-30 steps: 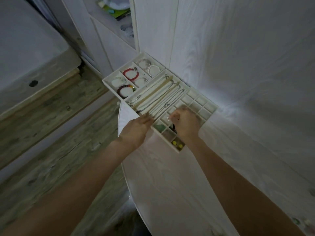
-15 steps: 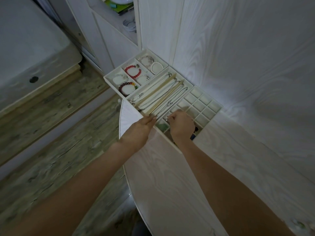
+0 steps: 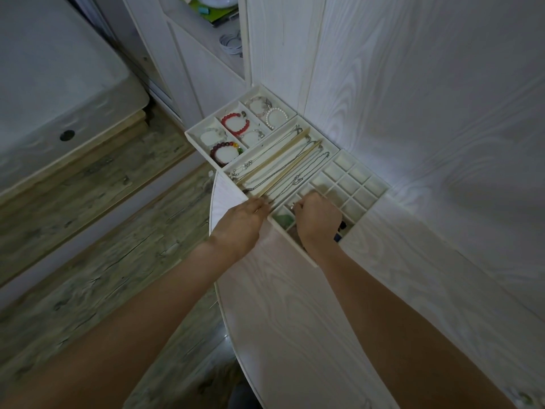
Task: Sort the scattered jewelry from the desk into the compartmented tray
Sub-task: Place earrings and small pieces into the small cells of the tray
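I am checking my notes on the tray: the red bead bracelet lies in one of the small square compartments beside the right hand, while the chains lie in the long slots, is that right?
Not quite. The head view shows the red bead bracelet in a larger compartment at the far end of the tray, well away from the right hand. The chains do lie in the long slots.

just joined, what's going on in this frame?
A person is sorting jewelry into a white compartmented tray at the corner of a desk. The left hand rests at the near end of the necklace slots. The right hand, fingers curled, is over the small square grid; what it holds is hidden. Beaded bracelets, including a red bracelet, already sit in the far compartments.
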A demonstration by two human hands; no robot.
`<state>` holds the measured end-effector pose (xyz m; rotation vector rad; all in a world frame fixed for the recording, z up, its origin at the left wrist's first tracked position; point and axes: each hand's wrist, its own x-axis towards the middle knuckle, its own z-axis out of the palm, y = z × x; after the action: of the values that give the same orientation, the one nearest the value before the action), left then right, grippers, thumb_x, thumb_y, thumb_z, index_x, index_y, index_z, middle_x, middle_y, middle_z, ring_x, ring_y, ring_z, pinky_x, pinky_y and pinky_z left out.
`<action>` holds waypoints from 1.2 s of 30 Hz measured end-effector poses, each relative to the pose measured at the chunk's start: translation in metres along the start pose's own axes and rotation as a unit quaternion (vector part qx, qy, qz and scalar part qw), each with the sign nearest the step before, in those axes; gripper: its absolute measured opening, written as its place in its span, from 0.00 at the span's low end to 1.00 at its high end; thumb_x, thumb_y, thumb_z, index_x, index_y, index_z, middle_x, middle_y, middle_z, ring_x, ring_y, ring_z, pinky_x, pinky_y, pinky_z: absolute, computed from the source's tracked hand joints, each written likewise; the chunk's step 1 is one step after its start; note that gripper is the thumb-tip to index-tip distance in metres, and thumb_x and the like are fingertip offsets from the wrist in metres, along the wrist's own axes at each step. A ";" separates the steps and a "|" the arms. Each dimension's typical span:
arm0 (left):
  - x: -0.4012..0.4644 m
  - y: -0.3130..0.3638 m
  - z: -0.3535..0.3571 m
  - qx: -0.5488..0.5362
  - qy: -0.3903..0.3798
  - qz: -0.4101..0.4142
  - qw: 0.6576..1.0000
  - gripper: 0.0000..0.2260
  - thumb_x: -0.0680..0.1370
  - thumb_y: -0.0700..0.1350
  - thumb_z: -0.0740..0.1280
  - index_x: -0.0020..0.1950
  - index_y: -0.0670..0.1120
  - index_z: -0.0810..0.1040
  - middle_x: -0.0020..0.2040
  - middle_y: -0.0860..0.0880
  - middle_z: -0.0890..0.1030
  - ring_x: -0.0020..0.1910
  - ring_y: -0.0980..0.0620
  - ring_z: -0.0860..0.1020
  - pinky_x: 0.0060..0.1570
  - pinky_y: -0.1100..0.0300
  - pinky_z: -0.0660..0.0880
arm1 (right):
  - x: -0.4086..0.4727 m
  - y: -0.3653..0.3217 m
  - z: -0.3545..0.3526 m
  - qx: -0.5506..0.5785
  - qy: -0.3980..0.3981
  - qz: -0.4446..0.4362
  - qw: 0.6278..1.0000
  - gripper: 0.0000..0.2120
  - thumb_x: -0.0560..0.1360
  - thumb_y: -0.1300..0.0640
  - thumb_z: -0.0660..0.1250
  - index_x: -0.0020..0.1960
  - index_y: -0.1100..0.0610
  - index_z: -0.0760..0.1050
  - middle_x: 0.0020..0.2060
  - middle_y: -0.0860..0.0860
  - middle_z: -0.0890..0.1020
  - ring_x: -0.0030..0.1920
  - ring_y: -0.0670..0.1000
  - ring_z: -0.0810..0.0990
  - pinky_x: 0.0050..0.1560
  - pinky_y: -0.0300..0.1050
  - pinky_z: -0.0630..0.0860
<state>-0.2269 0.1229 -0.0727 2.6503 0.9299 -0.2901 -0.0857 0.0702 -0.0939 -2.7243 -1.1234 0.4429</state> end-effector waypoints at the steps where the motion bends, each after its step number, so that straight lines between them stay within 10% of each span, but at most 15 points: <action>1: 0.000 0.000 -0.001 -0.005 -0.002 -0.002 1.000 0.30 0.77 0.33 0.58 0.77 0.43 0.50 0.77 0.46 0.53 0.76 0.50 0.52 0.71 0.61 0.54 | 0.000 0.000 0.000 0.001 -0.004 0.001 1.000 0.12 0.78 0.59 0.62 0.37 0.57 0.76 0.28 0.51 0.74 0.29 0.50 0.74 0.27 0.39 0.64; 14: 0.001 0.000 -0.005 -0.028 -0.008 -0.028 0.999 0.28 0.78 0.35 0.59 0.77 0.43 0.52 0.78 0.48 0.51 0.76 0.51 0.49 0.71 0.62 0.51 | 0.002 0.002 -0.007 -0.012 -0.011 -0.003 1.000 0.15 0.78 0.60 0.62 0.32 0.56 0.68 0.25 0.48 0.68 0.31 0.49 0.72 0.28 0.40 0.64; 22: 0.000 0.000 -0.005 0.002 -0.026 -0.049 0.998 0.29 0.79 0.38 0.58 0.77 0.46 0.50 0.78 0.51 0.49 0.77 0.53 0.46 0.73 0.56 0.46 | -0.003 0.011 -0.020 -0.008 0.034 -0.096 0.995 0.06 0.78 0.59 0.64 0.53 0.57 0.77 0.55 0.52 0.76 0.45 0.50 0.78 0.40 0.39 0.69; 36: -0.003 0.000 -0.010 0.016 -0.040 -0.049 0.998 0.28 0.80 0.38 0.57 0.77 0.47 0.50 0.78 0.52 0.46 0.76 0.54 0.44 0.73 0.54 0.43 | 0.007 0.007 -0.014 -0.043 -0.008 -0.173 0.984 0.11 0.77 0.60 0.64 0.57 0.54 0.79 0.57 0.53 0.77 0.47 0.51 0.80 0.46 0.43 0.77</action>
<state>-0.2285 0.1252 -0.0625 2.6051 1.0382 -0.4338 -0.0717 0.0702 -0.0840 -2.5201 -1.6140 0.3729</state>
